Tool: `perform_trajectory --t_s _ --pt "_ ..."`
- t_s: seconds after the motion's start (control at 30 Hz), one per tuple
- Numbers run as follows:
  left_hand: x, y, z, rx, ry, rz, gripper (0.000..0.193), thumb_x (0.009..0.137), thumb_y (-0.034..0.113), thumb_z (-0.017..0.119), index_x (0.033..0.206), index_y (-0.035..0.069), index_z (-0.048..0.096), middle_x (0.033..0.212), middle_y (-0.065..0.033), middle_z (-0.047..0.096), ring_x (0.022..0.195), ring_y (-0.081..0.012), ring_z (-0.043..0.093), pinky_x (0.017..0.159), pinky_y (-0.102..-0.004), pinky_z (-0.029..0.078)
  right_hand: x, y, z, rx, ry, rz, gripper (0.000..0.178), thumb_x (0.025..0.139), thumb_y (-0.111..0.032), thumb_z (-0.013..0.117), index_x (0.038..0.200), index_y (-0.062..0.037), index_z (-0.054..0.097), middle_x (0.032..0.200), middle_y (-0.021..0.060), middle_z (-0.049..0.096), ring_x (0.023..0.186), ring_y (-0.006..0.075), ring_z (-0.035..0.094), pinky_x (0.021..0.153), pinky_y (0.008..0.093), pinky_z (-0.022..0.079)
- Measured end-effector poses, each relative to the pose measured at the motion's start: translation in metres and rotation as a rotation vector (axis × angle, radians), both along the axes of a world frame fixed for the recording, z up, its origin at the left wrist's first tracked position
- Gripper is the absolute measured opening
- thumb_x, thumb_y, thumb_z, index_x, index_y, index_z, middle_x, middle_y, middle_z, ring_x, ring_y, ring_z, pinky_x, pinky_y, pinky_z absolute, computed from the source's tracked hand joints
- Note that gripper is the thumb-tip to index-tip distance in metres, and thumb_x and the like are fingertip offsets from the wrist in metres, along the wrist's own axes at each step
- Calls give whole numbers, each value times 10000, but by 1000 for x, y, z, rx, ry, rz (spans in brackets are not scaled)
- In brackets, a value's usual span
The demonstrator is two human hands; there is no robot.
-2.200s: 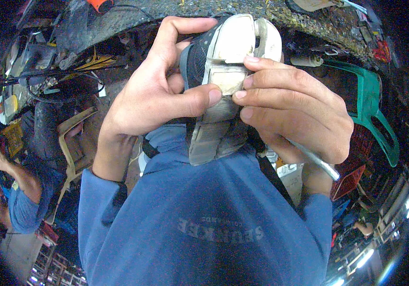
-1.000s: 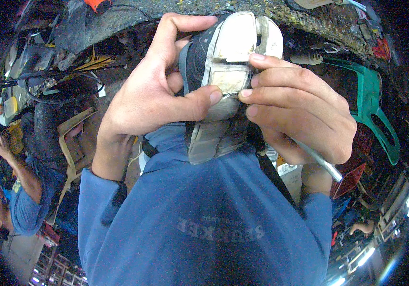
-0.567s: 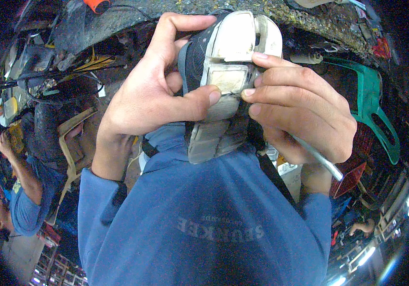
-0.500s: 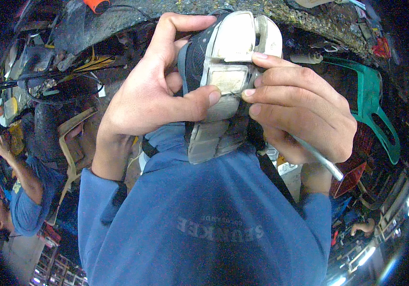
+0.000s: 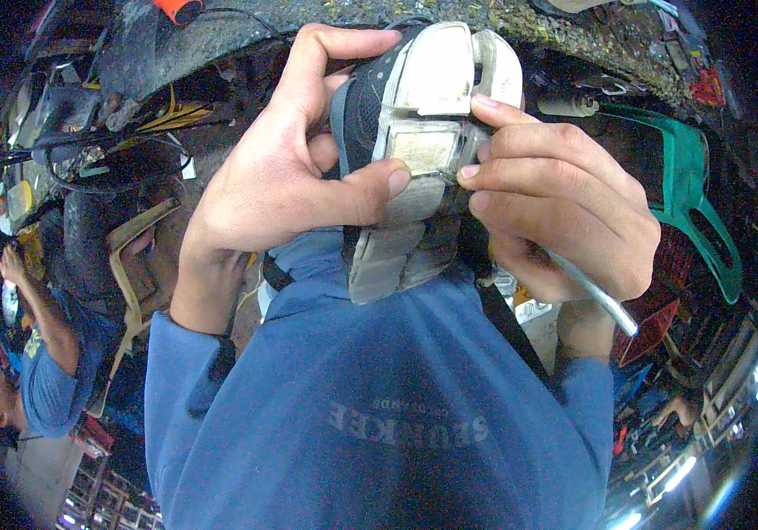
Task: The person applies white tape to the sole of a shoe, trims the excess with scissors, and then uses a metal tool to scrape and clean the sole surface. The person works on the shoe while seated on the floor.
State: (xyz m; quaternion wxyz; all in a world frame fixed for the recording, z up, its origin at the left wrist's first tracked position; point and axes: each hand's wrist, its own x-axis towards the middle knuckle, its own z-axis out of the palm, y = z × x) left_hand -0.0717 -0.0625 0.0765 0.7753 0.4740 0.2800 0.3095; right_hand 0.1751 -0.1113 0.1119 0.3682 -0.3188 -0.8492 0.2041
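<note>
A dark mesh shoe [image 5: 426, 159] is held up in front of my chest, its segmented sole facing me with pale pads at the far end and worn grey blocks nearer. My left hand [image 5: 282, 168] wraps around the shoe's left side, its thumb pressing on the sole beside a cream square pad. At the right edge of the sole, the fingertips of my right hand [image 5: 564, 194] pinch close to a gap between the pads; whatever they pinch is too small to tell. A thin metal rod [image 5: 593, 294] sticks out from under my right palm.
Beyond the shoe runs a rough, stained bench edge [image 5: 246, 53]. To the right stand a green plastic chair [image 5: 688, 190] and a red crate [image 5: 657, 296]. Cables and a tan chair [image 5: 127, 265] are at the left, where another person [image 5: 56, 349] sits. An orange object [image 5: 180, 11] lies far left.
My right fingertips have shifted slightly to the right along the sole's edge. The shoe and my left hand stay nearly still. The other person's arm at the left has moved.
</note>
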Motion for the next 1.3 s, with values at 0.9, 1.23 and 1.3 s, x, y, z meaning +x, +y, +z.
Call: perform_trajectory --t_s 0.9,1.23,1.3 --pt "6 -6 3 -13 58 97 865 824 107 851 1513 47 330 1396 -159 595 1317 -264 589 1126 -404 465 -7 -4 -11 93 29 -85 194 702 121 750 854 8 706 928 156 755 892 325 727 962 587 618" --pt "8 -5 3 23 157 113 801 856 81 817 1500 70 340 1369 -149 616 1301 -250 589 1107 -405 466 1 -15 -12 9 129 -145 208 769 -136 864 873 -21 726 978 161 772 978 341 714 958 575 596" --pt "9 -4 3 16 148 111 796 857 98 817 1497 68 345 1368 -155 616 1299 -252 588 1106 -409 465 3 -17 -18 0 215 -164 263 864 -261 813 923 -23 720 980 168 770 976 347 710 950 577 588"
